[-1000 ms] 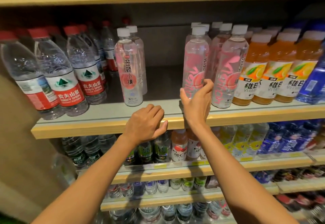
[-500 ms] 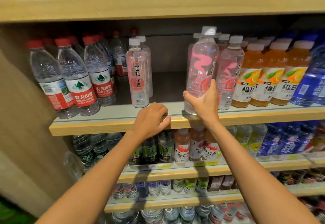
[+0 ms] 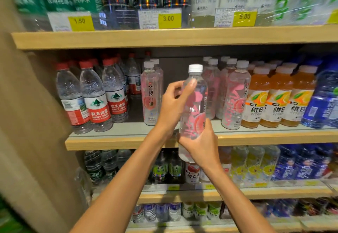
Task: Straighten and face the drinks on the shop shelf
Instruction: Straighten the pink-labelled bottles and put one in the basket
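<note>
The lower half of a pink bottle (image 3: 194,104) is gripped by the right hand (image 3: 201,146), with fingers and thumb wrapped round it. Its upper part is pinched by the left hand (image 3: 172,108), whose thumb and fingers are curled on the clear plastic a little under the white cap (image 3: 195,68). The bottle is held nearly upright in front of the shelf (image 3: 117,142), off its board, and its base is seen below the shelf's front edge. Just left of the left hand, further back, a slim bottle (image 3: 150,95) with a pink label is stood on the shelf. Beyond it, water bottles (image 3: 97,95) with red caps are ranged further left. To the right of both hands, pink bottles (image 3: 236,97) are lined up, followed by orange drinks (image 3: 278,101) and then blue bottles (image 3: 321,104). Above the hands, yellow price tags (image 3: 168,18) are fixed on the upper shelf. Below the right hand, more drinks are packed on a lower shelf (image 3: 256,192).
</note>
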`<state>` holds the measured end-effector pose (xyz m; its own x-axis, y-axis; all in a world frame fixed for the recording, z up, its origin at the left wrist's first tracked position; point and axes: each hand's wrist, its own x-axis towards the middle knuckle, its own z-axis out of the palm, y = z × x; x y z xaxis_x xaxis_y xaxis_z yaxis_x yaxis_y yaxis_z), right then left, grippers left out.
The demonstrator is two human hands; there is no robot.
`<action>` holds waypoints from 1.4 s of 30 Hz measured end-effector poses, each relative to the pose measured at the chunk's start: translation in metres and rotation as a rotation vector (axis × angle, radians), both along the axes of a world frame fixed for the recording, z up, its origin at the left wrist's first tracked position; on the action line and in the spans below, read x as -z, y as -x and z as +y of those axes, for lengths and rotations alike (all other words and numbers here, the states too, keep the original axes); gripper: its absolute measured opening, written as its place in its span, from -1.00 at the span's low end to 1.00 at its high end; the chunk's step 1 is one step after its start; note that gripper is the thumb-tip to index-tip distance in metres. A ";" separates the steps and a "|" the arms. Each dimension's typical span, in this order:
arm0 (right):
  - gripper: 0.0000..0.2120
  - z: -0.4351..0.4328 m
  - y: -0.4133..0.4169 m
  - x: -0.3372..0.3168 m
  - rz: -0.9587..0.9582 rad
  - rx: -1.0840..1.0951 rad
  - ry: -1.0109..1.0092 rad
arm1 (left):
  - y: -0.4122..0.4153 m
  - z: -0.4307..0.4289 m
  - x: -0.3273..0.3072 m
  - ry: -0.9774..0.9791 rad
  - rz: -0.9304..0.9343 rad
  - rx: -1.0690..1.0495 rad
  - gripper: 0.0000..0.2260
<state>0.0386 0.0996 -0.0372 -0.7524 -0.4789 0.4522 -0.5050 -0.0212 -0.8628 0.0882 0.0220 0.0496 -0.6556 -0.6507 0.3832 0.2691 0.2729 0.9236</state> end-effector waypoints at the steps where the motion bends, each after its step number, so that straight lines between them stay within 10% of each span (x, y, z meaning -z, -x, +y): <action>1: -0.58 0.000 -0.004 0.001 0.000 0.000 -0.006 | 0.001 0.004 0.002 -0.003 0.000 -0.026 -0.59; 11: -0.48 0.015 -0.014 0.001 -0.086 -0.321 0.097 | -0.005 0.006 -0.004 0.112 0.248 -0.106 -0.91; 16: -0.21 0.027 0.004 -0.005 -0.589 -0.998 0.076 | -0.015 -0.011 -0.020 -0.320 0.236 0.428 -0.77; 22: -0.34 0.012 -0.007 -0.009 -0.712 -1.420 0.123 | -0.012 -0.018 -0.031 -0.535 0.333 1.002 -0.65; 29: -0.35 0.009 -0.014 -0.011 -0.689 -1.213 0.174 | -0.013 -0.028 -0.021 -0.565 0.285 0.850 -0.58; 36: -0.48 0.011 -0.005 -0.013 -0.325 -0.593 0.146 | -0.021 -0.028 -0.017 -0.051 0.130 -0.019 -0.71; 42: -0.49 0.000 -0.009 -0.001 -0.064 -0.250 0.060 | -0.009 -0.006 -0.014 0.083 0.114 -0.138 -0.67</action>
